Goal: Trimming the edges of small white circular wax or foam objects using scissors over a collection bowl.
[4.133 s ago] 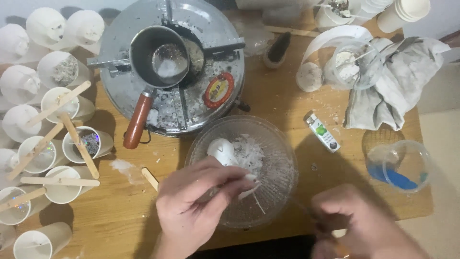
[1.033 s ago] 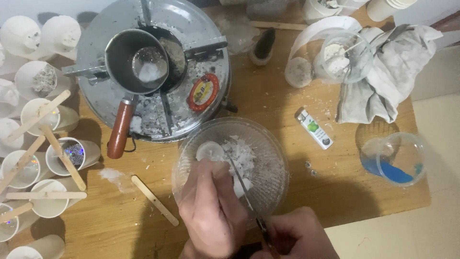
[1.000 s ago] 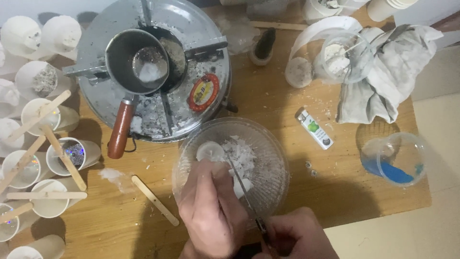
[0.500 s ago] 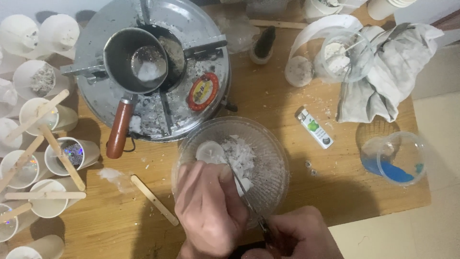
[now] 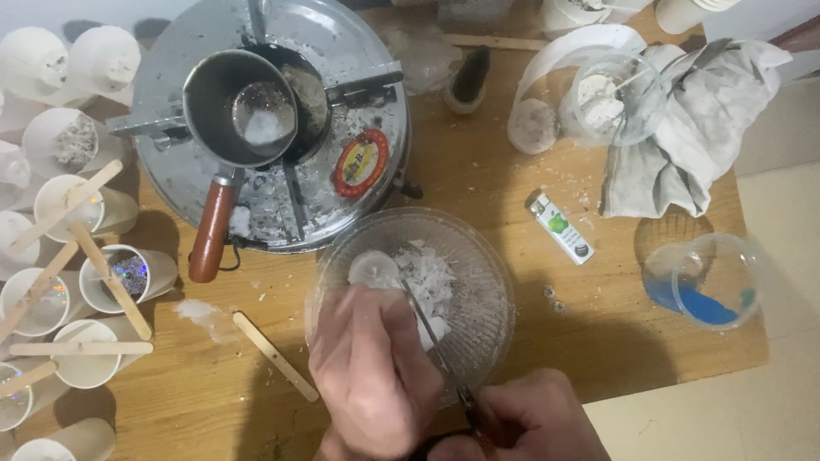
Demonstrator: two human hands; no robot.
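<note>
Glass, ribbed and clear: the bowl (image 5: 478, 265) sits on the wooden table (image 5: 598, 333), just ahead of both hands. We note the left hand (image 5: 371, 367) pressed down on the white wax (image 5: 427, 282) inside. The right hand (image 5: 530, 423), lower right, is closed on a thin metal tool (image 5: 436, 341), its long axis angled up-left into the wax.

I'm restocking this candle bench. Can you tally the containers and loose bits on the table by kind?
Clear glass bowl: 1
Metal pot with brown handle: 1
Lighter: 1
Grey cloth: 1
Clear cup with blue liquid: 1
Loose wooden stick: 1
Total: 6, leaving out the white cups at the left edge, partly cut off.
</note>
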